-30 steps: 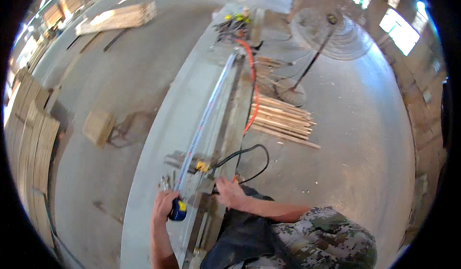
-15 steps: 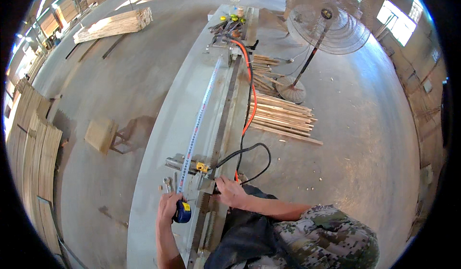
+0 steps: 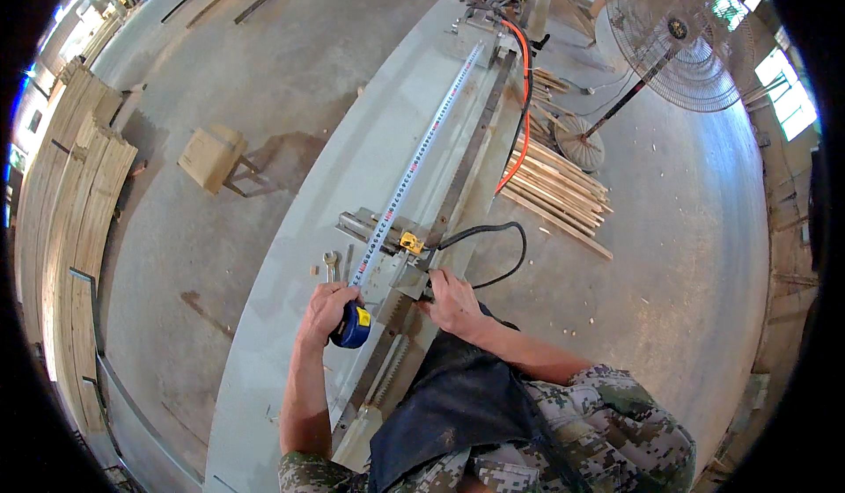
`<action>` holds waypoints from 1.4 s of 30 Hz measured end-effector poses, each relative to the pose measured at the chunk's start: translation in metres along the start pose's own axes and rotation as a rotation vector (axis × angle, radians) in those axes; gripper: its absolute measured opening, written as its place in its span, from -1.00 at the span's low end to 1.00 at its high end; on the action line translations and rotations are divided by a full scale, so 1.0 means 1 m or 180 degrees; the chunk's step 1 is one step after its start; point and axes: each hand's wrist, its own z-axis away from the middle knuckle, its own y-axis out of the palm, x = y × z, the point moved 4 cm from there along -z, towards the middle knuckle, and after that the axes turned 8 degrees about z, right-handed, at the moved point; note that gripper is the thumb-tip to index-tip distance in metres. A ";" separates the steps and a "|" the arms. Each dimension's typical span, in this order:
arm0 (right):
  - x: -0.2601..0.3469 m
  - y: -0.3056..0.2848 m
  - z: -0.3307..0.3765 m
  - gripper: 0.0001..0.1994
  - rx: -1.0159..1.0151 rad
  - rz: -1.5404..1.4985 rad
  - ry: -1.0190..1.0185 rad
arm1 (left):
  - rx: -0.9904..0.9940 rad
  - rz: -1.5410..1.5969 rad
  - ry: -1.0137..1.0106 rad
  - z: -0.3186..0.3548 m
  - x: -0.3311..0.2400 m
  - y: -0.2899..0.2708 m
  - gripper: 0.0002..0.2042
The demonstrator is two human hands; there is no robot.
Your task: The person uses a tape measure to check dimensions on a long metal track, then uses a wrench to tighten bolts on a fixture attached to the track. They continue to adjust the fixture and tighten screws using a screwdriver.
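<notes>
the left hand [image 3: 326, 311] grips a blue tape measure [image 3: 353, 329], blade [image 3: 411, 172] already extended toward upper centre; the right hand [image 3: 456, 305], lower centre, touches a metal block [image 3: 408, 278], fingers' hold unclear.

I get good daylight: the window [image 3: 786, 97] at upper right is blown out to white, and a bluish sheen lies on the floor [image 3: 704, 220]. The stool [image 3: 213, 158] casts a soft shadow rightward. My fisheye bows the desk [image 3: 273, 326] and blackens the corners. The tape measure [image 3: 353, 327] looks crisp; the far clutter [image 3: 495, 2] seems softer, perhaps slightly blurred.
</notes>
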 end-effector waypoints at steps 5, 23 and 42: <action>-0.002 0.000 -0.001 -0.41 -0.0044 0.0011 0.0037 | -0.0008 -0.0004 0.0008 -0.002 -0.001 0.001 -0.69; 0.004 -0.006 -0.001 -0.48 -0.0181 0.0136 -0.0039 | -0.0006 0.0080 -0.0077 0.001 -0.006 0.002 -0.71; 0.002 -0.004 -0.002 -0.42 0.0019 0.0011 0.0096 | -0.0028 -0.0047 -0.0172 0.000 -0.005 0.002 -0.70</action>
